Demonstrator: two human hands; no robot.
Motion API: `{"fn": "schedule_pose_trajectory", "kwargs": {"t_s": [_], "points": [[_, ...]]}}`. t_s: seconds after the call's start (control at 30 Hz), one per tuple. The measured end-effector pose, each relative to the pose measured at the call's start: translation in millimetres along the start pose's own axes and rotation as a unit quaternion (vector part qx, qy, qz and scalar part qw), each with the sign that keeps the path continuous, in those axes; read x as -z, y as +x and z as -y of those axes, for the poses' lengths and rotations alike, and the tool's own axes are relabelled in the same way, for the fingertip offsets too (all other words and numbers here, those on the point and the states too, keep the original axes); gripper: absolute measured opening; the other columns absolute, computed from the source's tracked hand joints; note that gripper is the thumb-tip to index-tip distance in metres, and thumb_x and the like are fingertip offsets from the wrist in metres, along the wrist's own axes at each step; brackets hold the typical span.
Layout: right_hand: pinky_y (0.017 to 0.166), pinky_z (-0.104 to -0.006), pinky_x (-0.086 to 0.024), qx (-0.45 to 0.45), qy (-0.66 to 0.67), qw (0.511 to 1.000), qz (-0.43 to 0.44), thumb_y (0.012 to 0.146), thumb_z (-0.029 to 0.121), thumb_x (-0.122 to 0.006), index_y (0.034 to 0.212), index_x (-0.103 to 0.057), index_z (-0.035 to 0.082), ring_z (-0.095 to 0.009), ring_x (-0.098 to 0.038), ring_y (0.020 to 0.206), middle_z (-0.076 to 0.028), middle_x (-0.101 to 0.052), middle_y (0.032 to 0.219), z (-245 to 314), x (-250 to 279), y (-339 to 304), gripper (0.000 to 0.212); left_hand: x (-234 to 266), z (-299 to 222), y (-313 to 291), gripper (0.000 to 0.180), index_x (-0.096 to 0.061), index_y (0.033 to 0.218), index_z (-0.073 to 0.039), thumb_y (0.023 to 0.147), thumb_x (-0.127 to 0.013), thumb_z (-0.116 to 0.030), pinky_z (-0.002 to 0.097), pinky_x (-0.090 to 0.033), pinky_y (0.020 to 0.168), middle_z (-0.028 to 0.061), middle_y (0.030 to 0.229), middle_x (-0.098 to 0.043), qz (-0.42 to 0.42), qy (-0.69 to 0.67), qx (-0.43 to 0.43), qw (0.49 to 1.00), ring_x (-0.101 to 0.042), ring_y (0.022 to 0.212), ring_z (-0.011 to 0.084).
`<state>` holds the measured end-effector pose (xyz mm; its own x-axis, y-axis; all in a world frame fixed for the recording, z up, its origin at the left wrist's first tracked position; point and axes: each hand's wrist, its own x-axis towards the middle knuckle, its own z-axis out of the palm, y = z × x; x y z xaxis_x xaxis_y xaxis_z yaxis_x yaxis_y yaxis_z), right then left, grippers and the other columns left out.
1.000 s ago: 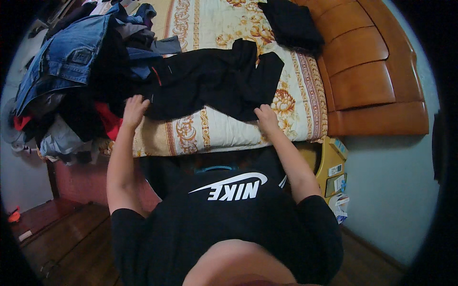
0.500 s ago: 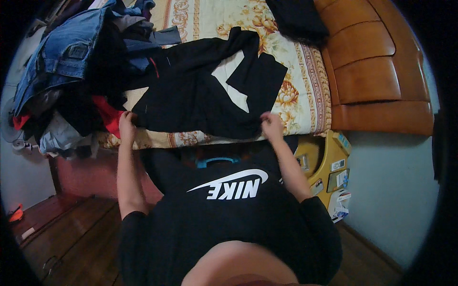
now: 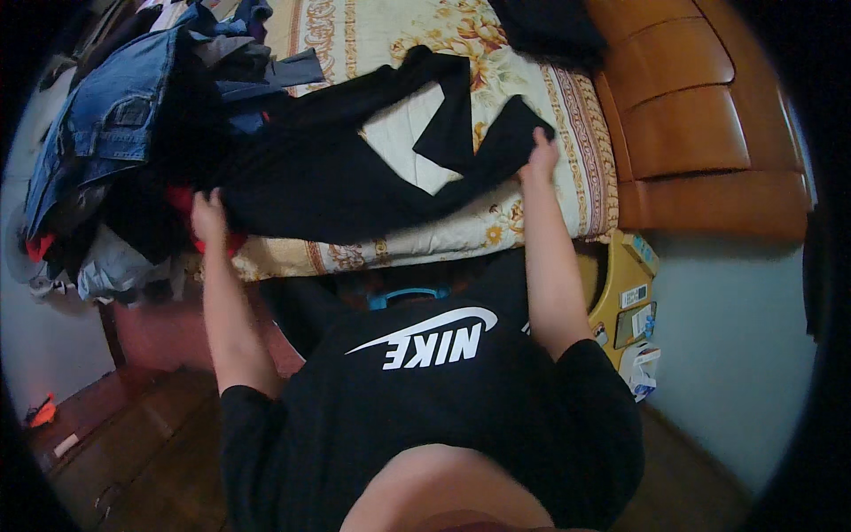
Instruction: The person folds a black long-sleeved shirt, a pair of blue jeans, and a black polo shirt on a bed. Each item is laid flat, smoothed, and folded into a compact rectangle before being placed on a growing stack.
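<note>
Black trousers (image 3: 319, 182) lie stretched across the bed, waist end toward the left and legs toward the right. My left hand (image 3: 209, 215) is closed on their near left edge, beside the clothes heap. At the right, the fingers of my right hand (image 3: 541, 157) grip the end of the nearer leg, pulling it out in a slant. The farther leg bends back on itself near the middle of the bed. Pale bedding shows through the gap between the legs. A bit of red cloth (image 3: 182, 197) pokes out behind my left hand.
Blue jeans (image 3: 124, 120) top a heap of mixed clothes on the left. Another dark garment (image 3: 550, 31) lies at the far right of the flowered bed cover (image 3: 355, 257). A brown padded headboard (image 3: 683, 133) borders the right side; below it stands a yellow shelf unit (image 3: 616, 284).
My right hand has moved right and farther away, drawing the near leg out. My left hand has shifted slightly left and away, and the trousers' near edge has moved with it.
</note>
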<state>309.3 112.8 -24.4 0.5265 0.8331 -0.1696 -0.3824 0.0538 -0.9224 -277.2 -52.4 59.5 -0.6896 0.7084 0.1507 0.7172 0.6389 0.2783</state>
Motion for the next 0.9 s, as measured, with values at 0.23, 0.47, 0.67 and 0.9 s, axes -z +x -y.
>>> {"fn": "schedule_pose_trajectory", "kwargs": {"t_s": [0.23, 0.47, 0.67, 0.9], "points": [[0.083, -0.0382, -0.044, -0.083, 0.114, 0.981, -0.134, 0.081, 0.007, -0.055, 0.108, -0.052, 0.004, -0.024, -0.053, 0.094, -0.008, -0.055, 0.104, 25.6, 72.3, -75.7, 0.027, -17.7, 113.5, 5.2, 0.056, -0.054, 0.109, -0.005, 0.079, -0.052, -0.052, 0.0459, -0.043, 0.078, 0.0213, 0.102, -0.058, 0.029, 0.080, 0.039, 0.996, -0.054, 0.095, 0.0387], [0.048, -0.0280, -0.043, -0.167, 0.003, 0.974, -0.153, 0.078, 0.018, -0.065, 0.099, -0.055, 0.007, -0.017, -0.057, 0.071, -0.005, -0.058, 0.096, 50.5, 92.9, -45.8, 0.026, 7.1, 24.2, -75.6, 0.050, -0.054, 0.108, -0.006, 0.069, -0.067, -0.036, 0.0447, -0.040, 0.082, 0.0144, 0.107, -0.056, -0.189, 0.142, -0.168, 0.957, -0.051, 0.102, 0.0323], [0.037, -0.0244, -0.035, -0.059, -0.080, 0.993, -0.059, 0.073, 0.014, -0.069, 0.107, -0.050, 0.005, -0.013, -0.052, 0.055, -0.005, -0.059, 0.085, 69.2, 89.8, -21.9, 0.040, -41.7, -68.3, -142.6, 0.063, -0.045, 0.121, -0.012, 0.063, -0.070, -0.018, 0.0406, -0.041, 0.083, 0.0133, 0.116, -0.049, 0.090, 0.014, -0.400, 0.912, -0.048, 0.104, 0.0307], [0.045, -0.0273, -0.041, -0.020, -0.149, 0.987, -0.058, 0.073, 0.016, -0.068, 0.104, -0.055, 0.001, -0.016, -0.053, 0.059, -0.006, -0.060, 0.085, 114.9, 98.3, -34.9, 0.037, -43.7, -36.0, -131.4, 0.034, -0.052, 0.105, -0.008, 0.071, -0.051, -0.008, 0.0340, -0.047, 0.065, 0.0067, 0.093, -0.052, 0.137, 0.062, -0.479, 0.865, -0.054, 0.085, 0.0243]]}}
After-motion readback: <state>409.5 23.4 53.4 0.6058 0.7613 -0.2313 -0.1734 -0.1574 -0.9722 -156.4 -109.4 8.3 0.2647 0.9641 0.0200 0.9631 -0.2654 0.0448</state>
